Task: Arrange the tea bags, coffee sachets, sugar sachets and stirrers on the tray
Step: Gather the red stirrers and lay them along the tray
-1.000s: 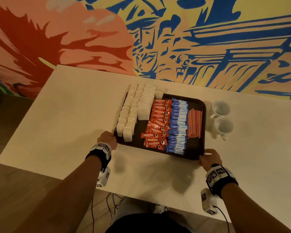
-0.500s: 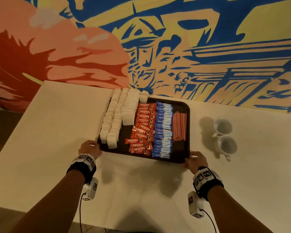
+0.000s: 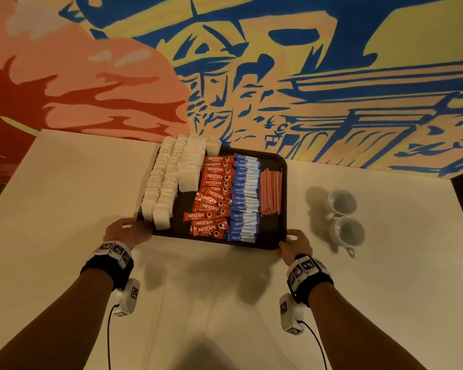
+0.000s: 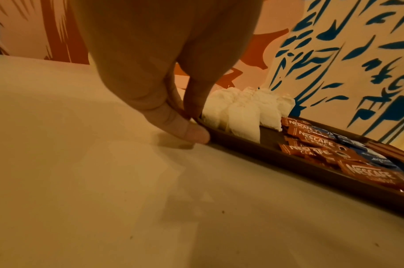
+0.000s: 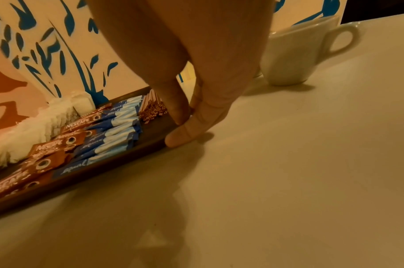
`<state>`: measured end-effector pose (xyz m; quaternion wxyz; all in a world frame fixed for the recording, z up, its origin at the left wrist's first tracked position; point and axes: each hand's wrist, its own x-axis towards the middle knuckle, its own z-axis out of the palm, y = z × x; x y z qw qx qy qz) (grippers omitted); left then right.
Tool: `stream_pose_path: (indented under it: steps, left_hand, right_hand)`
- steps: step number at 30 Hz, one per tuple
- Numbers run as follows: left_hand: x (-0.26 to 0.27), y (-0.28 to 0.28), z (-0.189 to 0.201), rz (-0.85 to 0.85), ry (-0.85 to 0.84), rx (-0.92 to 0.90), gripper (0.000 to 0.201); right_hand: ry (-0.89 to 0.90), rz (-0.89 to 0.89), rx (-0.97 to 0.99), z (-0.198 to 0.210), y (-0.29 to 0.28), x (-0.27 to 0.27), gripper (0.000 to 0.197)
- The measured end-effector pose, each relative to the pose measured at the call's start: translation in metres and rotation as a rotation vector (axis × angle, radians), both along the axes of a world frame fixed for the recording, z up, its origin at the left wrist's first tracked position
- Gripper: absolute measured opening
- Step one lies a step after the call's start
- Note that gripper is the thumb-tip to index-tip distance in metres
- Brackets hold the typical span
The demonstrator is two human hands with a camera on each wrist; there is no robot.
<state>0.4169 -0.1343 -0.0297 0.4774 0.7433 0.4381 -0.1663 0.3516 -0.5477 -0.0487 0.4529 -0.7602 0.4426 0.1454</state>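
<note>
The left hand [image 3: 127,232] pinches the near left corner of the tray [image 3: 280,166], thumb on the rim and fingers curled against its edge. The tray sits on the white surface [image 3: 64,188], its far edge close to the painted wall. On it, from left to right, lie the tea bags [image 3: 169,180] in rows, the coffee sachets [image 3: 214,193], the sugar sachets [image 3: 245,193] and the stirrers [image 3: 271,192]. The right hand [image 3: 296,245] grips the near right corner the same way.

The step appears to be squaring the loaded tray. It is best done by sliding it flat with equal push from both corners, since a tilt would likely topple the upright tea bags and scatter the loose nearer coffee sachets.

The head view alone shows the full layout and the two cups [image 3: 344,217] standing to the right of the tray. The left wrist view shows the thumb's contact with the rim; the right wrist view shows the stirrer ends and how near one cup [image 5: 297,52] stands.
</note>
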Motion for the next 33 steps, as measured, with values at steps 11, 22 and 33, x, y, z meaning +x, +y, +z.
stream_pose_path:
  steps: [11,22,33]
  left_hand:
    - [-0.069,-0.165,0.075,-0.631,-0.459,0.123,0.004]
    - [-0.038,-0.387,0.051,-0.887,-0.300,-0.273,0.022]
    - [-0.002,-0.451,0.009,-0.877,-0.256,-0.177,0.017]
  right_hand:
    - [-0.057,-0.052,-0.055,0.019,-0.076,-0.107,0.013]
    - [-0.230,-0.156,-0.027,0.033,-0.145,-0.086,0.033]
    - [-0.269,-0.119,0.038,0.016,-0.160,-0.084,0.013]
